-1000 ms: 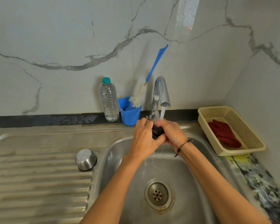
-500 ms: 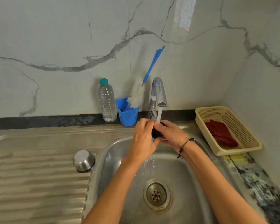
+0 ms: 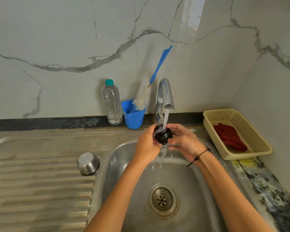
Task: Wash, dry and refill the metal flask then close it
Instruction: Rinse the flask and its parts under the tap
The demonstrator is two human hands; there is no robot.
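A black ribbed stopper (image 3: 163, 136) of the flask is under the running stream from the chrome tap (image 3: 165, 95), above the steel sink (image 3: 187, 178). My left hand (image 3: 146, 144) holds its left side and my right hand (image 3: 185, 142) pinches its right side with thumb and fingers. Water runs off it into the basin. A shiny metal cup lid (image 3: 88, 163) stands upside down on the ribbed drainboard (image 3: 32, 190), left of the basin. The flask body is not in view.
A clear plastic water bottle (image 3: 112, 102) with a teal cap and a blue cup (image 3: 134, 117) holding a blue-handled bottle brush (image 3: 159, 64) stand at the back wall. A cream basket (image 3: 251, 131) with a red cloth (image 3: 230, 137) sits at the right.
My hands have parted a little, so the black stopper now shows between them under the stream. The view has shifted slightly.
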